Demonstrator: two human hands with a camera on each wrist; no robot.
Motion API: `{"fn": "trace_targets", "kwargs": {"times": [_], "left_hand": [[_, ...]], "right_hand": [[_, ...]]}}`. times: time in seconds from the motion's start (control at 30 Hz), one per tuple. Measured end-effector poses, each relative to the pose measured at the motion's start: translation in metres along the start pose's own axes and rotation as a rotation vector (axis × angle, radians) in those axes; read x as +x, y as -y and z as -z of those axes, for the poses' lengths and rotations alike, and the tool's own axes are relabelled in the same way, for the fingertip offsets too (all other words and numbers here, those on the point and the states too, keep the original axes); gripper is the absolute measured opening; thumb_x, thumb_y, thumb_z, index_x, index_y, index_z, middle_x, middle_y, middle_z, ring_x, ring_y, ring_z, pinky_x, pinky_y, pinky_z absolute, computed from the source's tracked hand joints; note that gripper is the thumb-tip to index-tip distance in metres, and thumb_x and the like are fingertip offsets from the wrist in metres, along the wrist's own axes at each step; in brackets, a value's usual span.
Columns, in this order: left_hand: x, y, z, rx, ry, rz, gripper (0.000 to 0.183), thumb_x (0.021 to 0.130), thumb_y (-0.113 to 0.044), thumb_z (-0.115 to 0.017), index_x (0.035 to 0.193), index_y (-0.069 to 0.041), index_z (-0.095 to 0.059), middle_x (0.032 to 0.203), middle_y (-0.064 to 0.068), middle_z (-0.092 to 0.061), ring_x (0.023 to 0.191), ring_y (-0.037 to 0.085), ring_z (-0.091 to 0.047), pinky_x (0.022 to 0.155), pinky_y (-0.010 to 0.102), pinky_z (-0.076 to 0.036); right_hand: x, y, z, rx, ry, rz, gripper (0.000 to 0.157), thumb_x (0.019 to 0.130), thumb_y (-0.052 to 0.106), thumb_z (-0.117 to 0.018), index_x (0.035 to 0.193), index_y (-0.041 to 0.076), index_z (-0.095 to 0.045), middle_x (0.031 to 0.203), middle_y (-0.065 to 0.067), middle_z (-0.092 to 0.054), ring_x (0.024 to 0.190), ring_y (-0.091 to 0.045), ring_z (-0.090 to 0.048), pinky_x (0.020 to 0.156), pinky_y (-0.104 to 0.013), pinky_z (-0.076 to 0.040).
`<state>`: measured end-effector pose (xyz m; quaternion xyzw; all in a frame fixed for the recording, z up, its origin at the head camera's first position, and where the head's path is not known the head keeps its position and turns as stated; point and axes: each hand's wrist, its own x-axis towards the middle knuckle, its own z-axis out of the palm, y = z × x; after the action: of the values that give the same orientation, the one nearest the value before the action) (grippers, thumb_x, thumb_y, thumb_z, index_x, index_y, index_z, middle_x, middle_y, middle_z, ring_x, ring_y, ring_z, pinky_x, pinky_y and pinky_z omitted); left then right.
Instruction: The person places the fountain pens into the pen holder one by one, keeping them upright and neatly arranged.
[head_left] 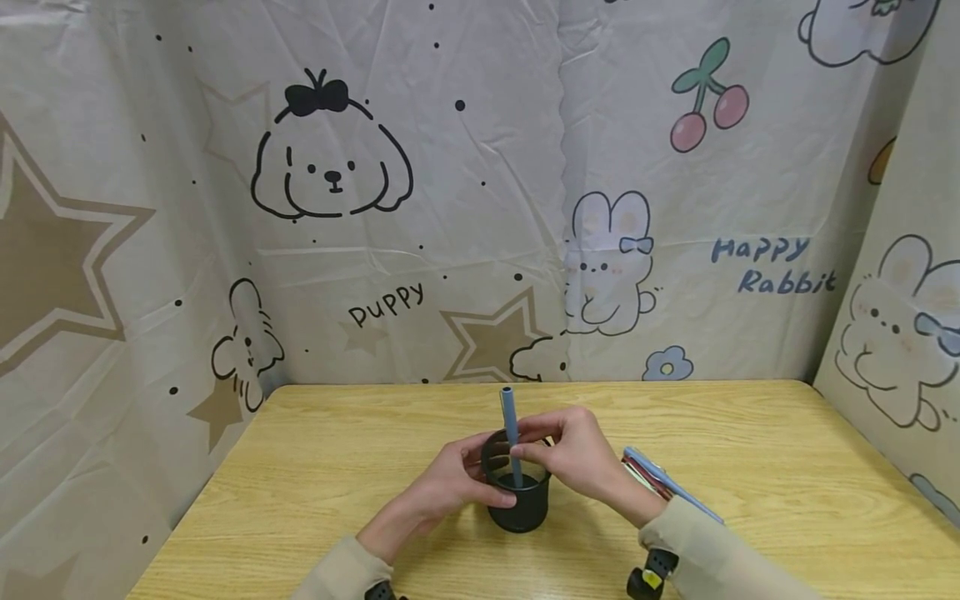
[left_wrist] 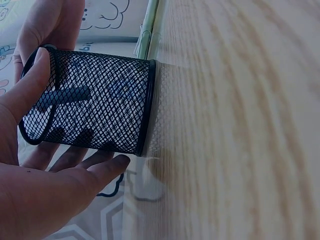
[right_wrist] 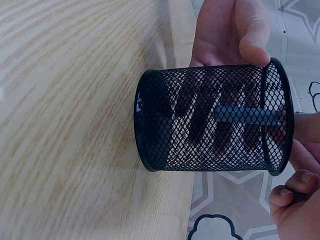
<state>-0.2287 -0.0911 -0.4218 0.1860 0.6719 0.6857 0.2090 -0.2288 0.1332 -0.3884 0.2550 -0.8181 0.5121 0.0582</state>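
A black wire-mesh pen holder [head_left: 521, 510] stands upright on the table. My left hand [head_left: 442, 483] grips it from the left, thumb near the rim and fingers spread round the far side. Between thumb and fingers, my right hand [head_left: 585, 454] pinches a blue pen [head_left: 509, 412] upright over the holder's mouth. Through the mesh in the left wrist view, the pen's lower end [left_wrist: 70, 96] hangs partway down inside, above the base. The right wrist view shows the same pen [right_wrist: 245, 115] behind the mesh, with left-hand fingers beyond it.
Beside my right forearm lies a small group of pens [head_left: 652, 475], a blue one and some darker ones, partly covered by the wrist. The wooden table [head_left: 337, 433] ends at a cartoon-printed cloth [head_left: 480, 208] at the back and sides.
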Motion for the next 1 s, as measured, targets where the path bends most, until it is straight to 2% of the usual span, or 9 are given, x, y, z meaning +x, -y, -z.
{"fn": "trace_targets", "kwargs": {"times": [0.17,0.4,0.53,0.67,0.8,0.87,1.0], "left_hand": [[0.000,-0.001,0.000,-0.004,0.002,0.002,0.077,0.083,0.007,-0.086,0.152,-0.013,-0.057,0.142,0.010,-0.065,0.127,0.032,-0.063,0.107,0.042,-0.052],[0.000,-0.001,-0.001,-0.004,-0.001,0.003,0.078,0.084,0.006,-0.086,0.153,-0.012,-0.056,0.142,0.010,-0.065,0.129,0.032,-0.063,0.107,0.042,-0.051],[0.000,0.000,0.000,0.006,-0.007,0.001,0.076,0.084,0.006,-0.086,0.152,-0.011,-0.057,0.142,0.010,-0.064,0.129,0.033,-0.062,0.107,0.043,-0.051],[-0.001,0.002,0.001,0.019,-0.015,0.000,0.077,0.083,0.005,-0.087,0.152,-0.006,-0.056,0.145,0.014,-0.061,0.128,0.033,-0.063,0.107,0.042,-0.052],[-0.001,0.003,0.001,0.030,-0.026,-0.004,0.077,0.081,0.005,-0.088,0.150,0.000,-0.055,0.150,0.019,-0.057,0.127,0.033,-0.063,0.105,0.041,-0.052],[0.000,0.003,0.001,0.030,-0.030,-0.004,0.078,0.080,0.006,-0.089,0.150,0.001,-0.055,0.151,0.020,-0.056,0.127,0.033,-0.063,0.105,0.040,-0.052],[0.002,0.004,0.001,0.034,-0.035,0.003,0.080,0.079,0.006,-0.089,0.150,0.002,-0.054,0.150,0.019,-0.057,0.126,0.031,-0.064,0.106,0.040,-0.051]], "right_hand": [[0.001,-0.001,-0.001,-0.036,0.013,0.005,0.022,0.088,0.010,-0.087,0.110,0.007,-0.083,0.091,0.005,-0.080,0.081,-0.014,-0.071,0.052,-0.022,-0.036],[0.001,-0.002,-0.002,-0.082,0.025,0.017,0.023,0.089,0.014,-0.087,0.110,0.008,-0.083,0.092,0.005,-0.080,0.094,-0.015,-0.074,0.063,-0.025,-0.050],[0.001,0.000,-0.001,-0.119,0.022,0.019,0.021,0.089,0.015,-0.087,0.109,0.009,-0.083,0.092,0.005,-0.080,0.095,-0.017,-0.075,0.063,-0.026,-0.051],[-0.001,0.006,0.007,-0.144,-0.013,0.009,0.016,0.090,0.016,-0.086,0.105,0.010,-0.084,0.094,0.005,-0.080,0.098,-0.018,-0.073,0.067,-0.027,-0.052],[-0.006,0.011,0.023,-0.140,-0.070,-0.035,0.013,0.091,0.015,-0.085,0.103,0.012,-0.084,0.097,0.004,-0.079,0.100,-0.016,-0.071,0.075,-0.028,-0.052],[-0.008,0.012,0.034,-0.157,-0.086,-0.061,0.013,0.091,0.015,-0.085,0.104,0.012,-0.084,0.097,0.003,-0.079,0.084,-0.013,-0.067,0.069,-0.025,-0.048],[-0.017,0.010,0.061,-0.233,-0.081,-0.103,0.016,0.092,0.018,-0.085,0.106,0.011,-0.083,0.094,0.003,-0.078,0.067,-0.014,-0.054,0.058,-0.026,-0.038]]}}
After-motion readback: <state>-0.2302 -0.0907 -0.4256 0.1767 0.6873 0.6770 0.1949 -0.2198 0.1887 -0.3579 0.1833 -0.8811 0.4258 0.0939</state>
